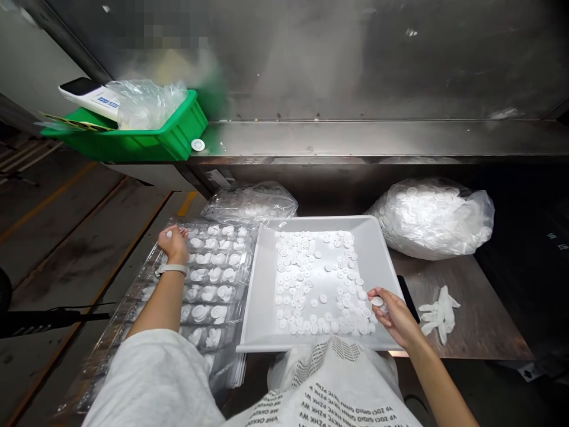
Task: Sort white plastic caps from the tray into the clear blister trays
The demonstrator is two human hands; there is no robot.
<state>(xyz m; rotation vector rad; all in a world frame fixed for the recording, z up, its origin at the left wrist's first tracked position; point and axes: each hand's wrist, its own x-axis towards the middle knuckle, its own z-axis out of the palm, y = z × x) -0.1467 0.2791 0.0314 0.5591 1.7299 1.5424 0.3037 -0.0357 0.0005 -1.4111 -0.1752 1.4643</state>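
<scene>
A metal counter point(480, 308) carries almost everything. A big white tray point(258, 296) sits in the middle, close to the near edge. Its raised rim seems to keep the loose caps point(311, 279) from rolling off. They lie in a flat layer, so each one is easy to pick.

A clear tray point(106, 356) with little pockets lies at the left edge, touching the white tray. It looks like the top of a stack, but the plastic is see-through and hard to count. Many pockets hold pocketed caps point(213, 276).

A full bag point(433, 216) leans at the back right corner, and a flatter bag point(251, 201) lies at the back behind both trays. A green bin point(178, 133) sits up on the shelf point(355, 139). White gloves point(440, 314) lie near the right edge. A dark flat thing point(409, 296) pokes out from under the white tray, mostly hidden.

The left hand point(175, 243) rests curled on the far left corner of the clear tray. I cannot tell if it grips anything. The right hand point(395, 317) is at the white tray's near right corner, fingers pinched together on one white cap point(377, 301).

The near ends of both trays are cut off by the person's clothes.
</scene>
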